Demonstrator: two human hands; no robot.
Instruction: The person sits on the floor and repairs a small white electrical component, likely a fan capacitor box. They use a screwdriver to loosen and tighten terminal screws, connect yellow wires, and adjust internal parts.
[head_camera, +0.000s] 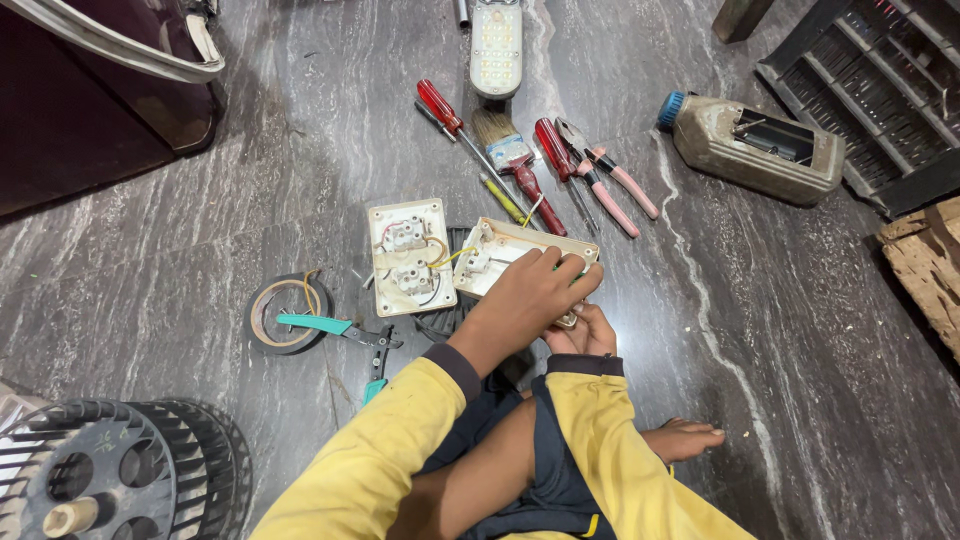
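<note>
While the left hand (535, 290) lies clenched over the near end of the open switch box (520, 262), the right hand (580, 335) props the same box from beneath, fingers curled on its underside. The box sits tilted just above the floor (250, 200), in front of the person's crossed legs. A yellow wire (447, 258) runs from it to the switch plate (407, 256), which lies face down just left of the box. I judge the work wants a steady hold and little pull, so that wire stays slack.

Beyond the box lie a paintbrush (505, 150), two red screwdrivers (450, 118) and pink-handled pliers (610, 180), close together, leaving little room that way. Left of the box, past the plate, a tape roll (262, 318) and teal-handled cutters (345, 330) lie touching. Right of the box the floor offers more room before the oil can (755, 145).
</note>
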